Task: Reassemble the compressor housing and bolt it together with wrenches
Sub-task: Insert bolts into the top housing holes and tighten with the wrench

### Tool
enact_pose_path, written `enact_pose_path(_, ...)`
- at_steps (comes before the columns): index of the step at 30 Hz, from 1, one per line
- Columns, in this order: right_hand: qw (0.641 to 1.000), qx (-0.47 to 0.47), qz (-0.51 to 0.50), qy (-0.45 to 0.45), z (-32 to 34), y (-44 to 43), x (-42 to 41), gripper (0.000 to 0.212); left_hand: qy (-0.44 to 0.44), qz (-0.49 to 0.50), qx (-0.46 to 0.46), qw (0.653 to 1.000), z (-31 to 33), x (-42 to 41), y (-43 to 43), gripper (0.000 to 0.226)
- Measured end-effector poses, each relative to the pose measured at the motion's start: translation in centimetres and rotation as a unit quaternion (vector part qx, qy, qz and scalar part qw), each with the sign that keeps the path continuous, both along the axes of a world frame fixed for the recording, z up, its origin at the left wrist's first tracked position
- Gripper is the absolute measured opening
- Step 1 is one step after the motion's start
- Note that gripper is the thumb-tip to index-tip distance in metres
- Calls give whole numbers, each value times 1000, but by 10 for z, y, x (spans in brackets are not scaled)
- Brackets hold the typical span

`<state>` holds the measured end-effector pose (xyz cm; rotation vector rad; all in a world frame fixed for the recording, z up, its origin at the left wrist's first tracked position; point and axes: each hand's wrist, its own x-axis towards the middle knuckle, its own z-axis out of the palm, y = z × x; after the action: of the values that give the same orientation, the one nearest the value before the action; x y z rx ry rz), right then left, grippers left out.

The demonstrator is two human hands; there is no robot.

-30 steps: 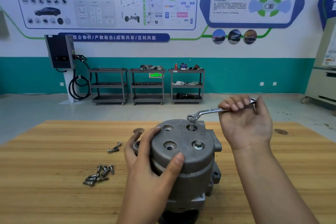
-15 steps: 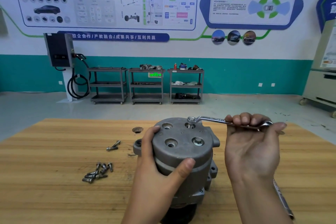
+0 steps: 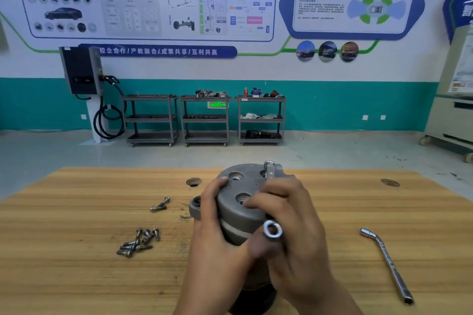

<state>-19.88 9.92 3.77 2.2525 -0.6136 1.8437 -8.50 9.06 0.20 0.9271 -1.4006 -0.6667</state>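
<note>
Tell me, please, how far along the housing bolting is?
Done: cover seated on the housing. In hand: right hand grips the wrench at the far hole; left hand holds the housing. Left: two holes look empty, bolts lie loose.

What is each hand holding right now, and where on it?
The right hand holds the ring wrench around mid-shank, both ring ends showing; the left hand grips the compressor housing at the left edge of its top cap.

Wooden bench (image 3: 76, 212): compressor housing (image 3: 245, 183) stands at centre. Of it, two bolts (image 3: 160, 205) lie at nine o'clock, a bolt cluster (image 3: 138, 243) at eight, a bent wrench (image 3: 386, 263) at four.
</note>
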Motion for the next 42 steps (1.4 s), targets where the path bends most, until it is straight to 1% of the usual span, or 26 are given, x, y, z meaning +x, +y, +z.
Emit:
enact_pose_path(1, 999, 13, -7, 29, 4, 1, 3, 41, 5, -8, -11, 1000, -1, 0, -1, 72)
enact_pose_path(4, 992, 65, -33, 103, 18, 0, 1, 33, -2, -10, -18, 1000, -1, 2, 0, 73)
enact_pose_path(6, 976, 126, -66, 166, 26, -5, -8, 22, -8, 11, -12, 1000, 0, 4, 0, 73)
enact_pose_path(8, 950, 216, -70, 213, 34, -7, -17, 36, -17, 20, -8, 1000, 2, 4, 2, 76)
enact_pose_path(10, 927, 282, -70, 237, 43, -9, -23, 41, -21, 16, 0, 1000, 2, 6, 4, 80)
enact_pose_path(13, 890, 342, -105, 282, 52, -15, -32, 47, -26, 13, 11, 1000, 2, 8, 5, 85)
enact_pose_path(16, 867, 349, -148, 323, 63, -18, -38, 53, -31, 18, 14, 999, 2, 8, 7, 85)
enact_pose_path(19, 864, 336, -178, 329, 73, -20, -38, 51, -31, 17, 17, 999, 3, 8, 9, 87)
enact_pose_path(22, 853, 344, -193, 342, 83, -26, -33, 47, -25, 5, 18, 1000, 4, 8, 8, 88)
enact_pose_path(24, 859, 350, -180, 328, 87, -33, -30, 38, -16, -4, 18, 1000, 4, 8, 7, 87)
enact_pose_path(26, 873, 335, -165, 313, 87, -40, -26, 25, -13, -1, 18, 1000, 3, 8, 7, 85)
enact_pose_path(28, 890, 297, -161, 307, 84, -48, -22, 26, -15, 3, 22, 1000, 3, 8, 6, 85)
enact_pose_path(30, 915, 274, -144, 260, 78, -54, -21, 28, -14, -2, 21, 1000, 3, 9, 5, 85)
enact_pose_path(32, 931, 276, -125, 205, 72, -58, -21, 29, -17, 0, 17, 1000, 4, 9, 6, 86)
enact_pose_path(34, 931, 299, -126, 165, 66, -61, -21, 26, -20, -2, 16, 1000, 4, 10, 6, 85)
enact_pose_path(36, 924, 356, -102, 93, 64, -64, -22, 20, -21, -4, 15, 1000, 4, 9, 7, 86)
enact_pose_path(38, 903, 423, -69, 30, 63, -67, -22, 17, -21, -5, 14, 1000, 5, 9, 7, 87)
enact_pose_path(40, 874, 480, -71, 14, 61, -70, -25, 18, -20, -5, 13, 1000, 5, 9, 7, 86)
enact_pose_path(42, 829, 557, -48, -16, 58, -72, -28, 26, -24, -4, 11, 1000, 5, 9, 7, 85)
